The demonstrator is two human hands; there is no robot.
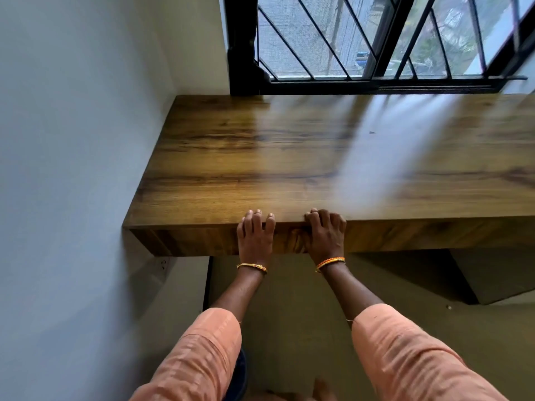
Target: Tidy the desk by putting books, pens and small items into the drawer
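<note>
The wooden desk (260,157) runs along the wall under a window. Its thick front panel (197,240), in the same wood grain, sits flush with the desktop edge. My left hand (254,238) lies flat against this panel, and its fingertips reach over the top edge onto the desktop. My right hand (325,235) presses the panel right beside it, with its fingers bent over the same edge. Neither hand holds anything. No books, pens or small items show in this view.
A barred window (376,39) stands behind the desk. A white wall (72,140) closes off the left side, with a socket (163,264) below the desk. A tiny dark speck (372,132) lies on the desktop. The floor (289,314) shows beneath.
</note>
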